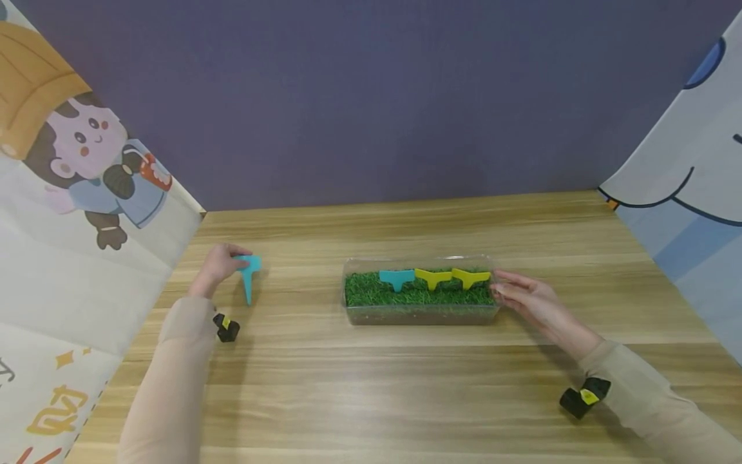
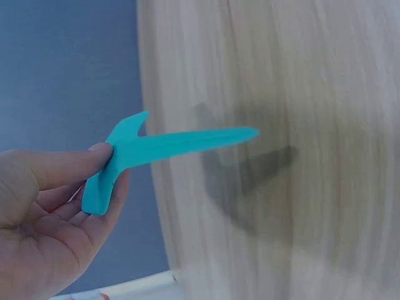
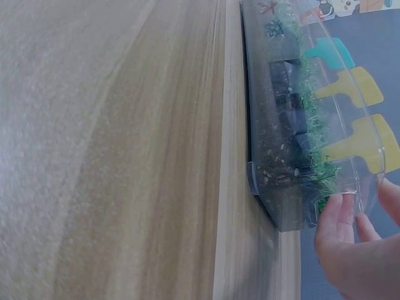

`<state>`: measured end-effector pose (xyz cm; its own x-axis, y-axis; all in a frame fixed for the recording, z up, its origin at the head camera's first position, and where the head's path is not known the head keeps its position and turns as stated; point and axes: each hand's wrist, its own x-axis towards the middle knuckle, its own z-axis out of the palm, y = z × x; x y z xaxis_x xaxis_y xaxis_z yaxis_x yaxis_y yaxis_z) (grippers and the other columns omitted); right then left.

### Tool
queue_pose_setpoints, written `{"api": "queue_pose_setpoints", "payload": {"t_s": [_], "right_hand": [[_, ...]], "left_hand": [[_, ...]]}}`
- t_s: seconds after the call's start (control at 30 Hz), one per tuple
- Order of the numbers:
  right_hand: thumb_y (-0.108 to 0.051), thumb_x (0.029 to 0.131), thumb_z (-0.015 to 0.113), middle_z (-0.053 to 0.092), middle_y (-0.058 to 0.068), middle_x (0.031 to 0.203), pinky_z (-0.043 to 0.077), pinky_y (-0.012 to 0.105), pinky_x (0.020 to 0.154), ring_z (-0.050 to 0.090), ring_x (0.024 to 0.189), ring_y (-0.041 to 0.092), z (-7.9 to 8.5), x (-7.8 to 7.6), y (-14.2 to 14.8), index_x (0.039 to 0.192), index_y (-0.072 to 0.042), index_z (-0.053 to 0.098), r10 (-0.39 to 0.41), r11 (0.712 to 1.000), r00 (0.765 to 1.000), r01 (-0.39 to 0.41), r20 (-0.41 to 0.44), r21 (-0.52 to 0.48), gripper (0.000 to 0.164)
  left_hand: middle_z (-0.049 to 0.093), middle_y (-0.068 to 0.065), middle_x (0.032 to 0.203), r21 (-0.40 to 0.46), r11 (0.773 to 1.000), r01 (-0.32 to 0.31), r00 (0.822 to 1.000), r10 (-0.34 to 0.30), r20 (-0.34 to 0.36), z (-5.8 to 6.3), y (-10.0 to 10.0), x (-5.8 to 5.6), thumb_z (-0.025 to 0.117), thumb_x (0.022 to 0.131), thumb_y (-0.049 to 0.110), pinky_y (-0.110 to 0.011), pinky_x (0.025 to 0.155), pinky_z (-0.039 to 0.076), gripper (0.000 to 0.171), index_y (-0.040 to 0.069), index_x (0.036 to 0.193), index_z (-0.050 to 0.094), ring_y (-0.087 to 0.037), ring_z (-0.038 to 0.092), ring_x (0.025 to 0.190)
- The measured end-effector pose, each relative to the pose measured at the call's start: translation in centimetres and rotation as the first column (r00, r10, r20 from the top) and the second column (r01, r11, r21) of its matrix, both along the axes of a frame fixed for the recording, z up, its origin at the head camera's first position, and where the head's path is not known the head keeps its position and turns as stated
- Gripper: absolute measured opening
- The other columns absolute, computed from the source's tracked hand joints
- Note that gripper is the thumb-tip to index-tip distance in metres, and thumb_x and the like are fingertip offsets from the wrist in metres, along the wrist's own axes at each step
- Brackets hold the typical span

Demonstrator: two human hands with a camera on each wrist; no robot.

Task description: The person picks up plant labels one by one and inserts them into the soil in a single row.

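My left hand [image 1: 219, 265] pinches a blue T-shaped plant label [image 2: 181, 144] by its head between thumb and fingers. Its pointed stem hangs downward over the left part of the table, and its shadow falls on the wood. A clear plastic planter box [image 1: 423, 316] with green grass [image 1: 362, 290] stands mid-table. In the grass stand one blue label [image 1: 397, 277] and two yellow labels, the middle one [image 1: 433, 277] and the right one [image 1: 471, 277]. My right hand [image 1: 530, 299] grips the planter's right end wall, thumb and fingers at its rim [image 3: 375, 144].
The wooden table [image 1: 371, 386] meets a dark blue-purple wall [image 1: 371, 103] at the back. Cartoon-printed sheets flank it, the left sheet [image 1: 69, 258] and the right sheet [image 1: 684, 193]. Black devices sit at my wrists, one left [image 1: 226, 327] and one right [image 1: 585, 396].
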<state>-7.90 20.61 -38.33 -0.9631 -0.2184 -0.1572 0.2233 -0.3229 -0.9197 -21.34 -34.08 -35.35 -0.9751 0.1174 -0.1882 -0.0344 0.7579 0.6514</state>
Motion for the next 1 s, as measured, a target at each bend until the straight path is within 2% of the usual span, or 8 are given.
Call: {"api": "queue_pose_setpoints", "payload": {"t_s": [0.23, 0.5, 1.0], "right_hand": [[0.002, 0.086, 0.052, 0.064, 0.003, 0.098, 0.046, 0.023, 0.084, 0.060, 0.091, 0.012, 0.0, 0.0, 0.0, 0.103, -0.019, 0.060, 0.004, 1.000, 1.000, -0.004, 0.007, 0.003, 0.029], [0.003, 0.086, 0.051, 0.064, 0.003, 0.098, 0.046, 0.023, 0.084, 0.060, 0.091, 0.012, -0.1, 0.0, 0.1, 0.103, -0.019, 0.061, 0.002, 1.000, 1.000, -0.002, 0.001, 0.000, 0.030], [0.003, 0.086, 0.051, 0.064, 0.004, 0.097, 0.046, 0.023, 0.084, 0.060, 0.090, 0.012, 0.0, 0.0, 0.0, 0.102, -0.019, 0.061, -0.007, 1.000, 1.000, 0.008, 0.015, -0.002, 0.029]], "left_hand": [[0.047, -0.029, 0.120, 0.042, 0.999, -0.015, 0.998, 0.017, -0.059, 0.9, 1.4, 0.6, 0.053, 0.087, 0.007, -0.051, 0.091, 0.037, 0.032, -0.007, 0.115, 0.052, -0.041, 0.047, 0.107], [0.052, -0.022, 0.119, 0.129, 0.991, -0.031, 0.995, 0.042, -0.087, 2.0, 3.1, 1.1, 0.058, 0.086, 0.014, -0.051, 0.095, 0.033, 0.031, -0.001, 0.113, 0.057, -0.036, 0.044, 0.113], [0.055, -0.018, 0.114, 0.265, 0.964, 0.008, 0.989, 0.032, -0.146, 4.2, 7.5, 2.0, 0.061, 0.084, 0.016, -0.044, 0.093, 0.037, 0.031, 0.000, 0.110, 0.059, -0.029, 0.048, 0.106]]}}
